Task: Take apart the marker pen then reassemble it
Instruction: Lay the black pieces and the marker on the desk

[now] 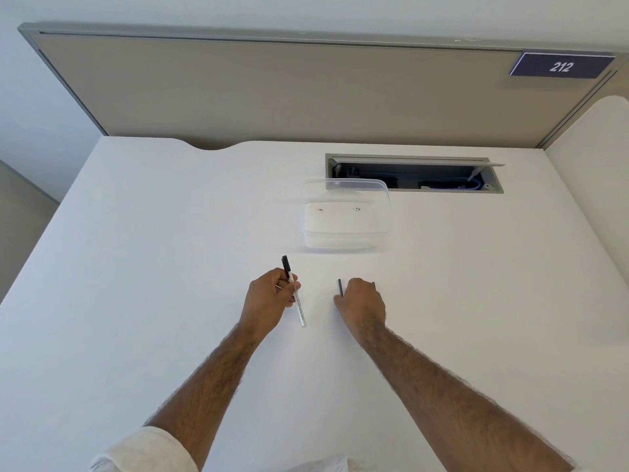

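Note:
My left hand (270, 294) grips the marker pen's white barrel (299, 308), which has a black tip end pointing away from me and its rear end near the table. My right hand (362, 299) rests knuckles-up on the white table (170, 267), fingers curled around a thin dark rod (340, 287) that sticks out past the thumb. Another small dark piece (373, 285) shows just beyond the right hand's far side; whether it touches the hand I cannot tell.
A clear plastic container (345, 216) stands on the table beyond both hands. Behind it an open cable hatch (413, 173) is sunk into the tabletop. A beige partition (272, 93) with a "212" sign closes the far edge.

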`<state>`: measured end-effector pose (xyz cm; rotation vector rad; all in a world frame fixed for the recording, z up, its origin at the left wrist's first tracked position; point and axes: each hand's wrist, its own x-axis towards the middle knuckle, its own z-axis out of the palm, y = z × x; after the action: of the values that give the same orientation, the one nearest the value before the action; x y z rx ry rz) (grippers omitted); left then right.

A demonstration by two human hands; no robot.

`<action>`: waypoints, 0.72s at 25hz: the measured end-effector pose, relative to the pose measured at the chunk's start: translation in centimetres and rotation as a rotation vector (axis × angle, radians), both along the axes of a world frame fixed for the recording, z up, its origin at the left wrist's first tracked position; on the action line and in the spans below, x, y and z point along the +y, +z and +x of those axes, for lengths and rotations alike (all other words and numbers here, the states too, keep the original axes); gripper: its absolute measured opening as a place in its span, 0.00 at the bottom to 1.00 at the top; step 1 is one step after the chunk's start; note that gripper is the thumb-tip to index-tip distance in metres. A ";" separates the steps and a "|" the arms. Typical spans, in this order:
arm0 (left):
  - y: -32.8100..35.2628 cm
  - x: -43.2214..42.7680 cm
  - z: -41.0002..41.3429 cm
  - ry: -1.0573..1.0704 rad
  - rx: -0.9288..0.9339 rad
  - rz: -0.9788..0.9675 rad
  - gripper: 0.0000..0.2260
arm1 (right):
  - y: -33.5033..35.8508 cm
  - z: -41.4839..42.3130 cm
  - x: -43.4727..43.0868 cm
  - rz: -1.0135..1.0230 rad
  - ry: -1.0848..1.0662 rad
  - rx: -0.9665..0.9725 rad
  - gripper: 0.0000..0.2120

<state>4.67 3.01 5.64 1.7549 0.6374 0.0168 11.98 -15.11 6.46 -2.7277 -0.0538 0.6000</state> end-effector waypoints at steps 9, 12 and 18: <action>-0.9 -0.5 -0.2 0.008 0.043 -0.037 0.01 | 0.5 -4.4 3.9 0.282 0.103 -0.068 0.13; -0.8 -0.7 -0.2 0.014 0.065 -0.073 0.02 | 0.3 -4.6 4.0 0.289 0.078 -0.040 0.09; -1.0 -1.2 0.5 0.005 0.086 -0.199 0.04 | 0.0 -4.2 3.4 0.352 0.043 -0.009 0.07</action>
<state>5.19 1.81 4.64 1.5676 0.6830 -0.1158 7.80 -11.67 6.47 -2.3929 -0.2013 0.5335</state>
